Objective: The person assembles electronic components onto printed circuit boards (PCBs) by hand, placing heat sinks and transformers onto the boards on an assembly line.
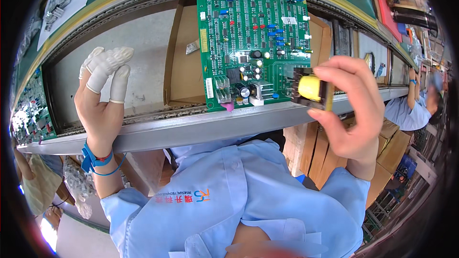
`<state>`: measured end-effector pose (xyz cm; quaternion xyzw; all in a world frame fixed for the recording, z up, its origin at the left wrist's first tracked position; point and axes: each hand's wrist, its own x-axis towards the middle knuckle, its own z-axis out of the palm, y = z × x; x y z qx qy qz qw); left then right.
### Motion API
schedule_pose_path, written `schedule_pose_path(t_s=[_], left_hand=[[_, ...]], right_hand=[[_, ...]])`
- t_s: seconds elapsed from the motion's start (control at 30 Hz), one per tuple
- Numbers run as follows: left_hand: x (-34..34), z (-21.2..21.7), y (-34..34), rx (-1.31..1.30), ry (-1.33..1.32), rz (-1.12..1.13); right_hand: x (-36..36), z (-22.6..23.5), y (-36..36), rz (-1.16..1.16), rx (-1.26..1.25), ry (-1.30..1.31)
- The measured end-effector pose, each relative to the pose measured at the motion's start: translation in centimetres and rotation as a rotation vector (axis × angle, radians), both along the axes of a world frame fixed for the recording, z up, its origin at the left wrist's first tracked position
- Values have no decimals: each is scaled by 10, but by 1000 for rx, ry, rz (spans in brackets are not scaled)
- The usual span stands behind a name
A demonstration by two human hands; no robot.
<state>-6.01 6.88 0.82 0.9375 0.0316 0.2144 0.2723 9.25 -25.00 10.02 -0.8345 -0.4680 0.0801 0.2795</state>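
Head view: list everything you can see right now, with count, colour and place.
circuit board: one, green, centre, on a conveyor frame
transformer: one, yellow and black, at the board's right edge
second board: one, green, far left
cardboard tray: one, brown, under the centre board
cardboard boxes: several, brown, lower right
co-worker's sleeve: one, light blue, far right
wrist strap: one, blue, left wrist
left hand: white finger cots, open, holding nothing
right hand: bare, gripping the transformer
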Motion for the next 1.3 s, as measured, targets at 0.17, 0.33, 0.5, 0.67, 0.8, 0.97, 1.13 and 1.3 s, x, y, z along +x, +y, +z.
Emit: schedule_pose_path(t_s=[0.17,0.33,0.5,0.67,0.8,0.97,1.13,1.3], left_hand=[[-2,-3,2,-5,-2,23],[-1,-1,0,-7,5,12],[-3,-3,0,-5,23,23],[-3,-3,-1,10,29,9],[-1,-1,-2,15,31,5],[-1,-2,0,2,23,-11],[-3,0,3,4,13,-7],[-4,-2,4,0,-3,-2]], right_hand=[[11,0,-18,-316,295,886],[20,-28,-28,-177,630,1437],[23,-38,-26,-237,609,1210],[14,-28,-23,-122,415,1134],[11,-14,-11,83,126,650],[-6,-11,8,-20,-94,157],[-8,-13,22,110,-266,-213],[-7,-24,28,148,-346,-308]])
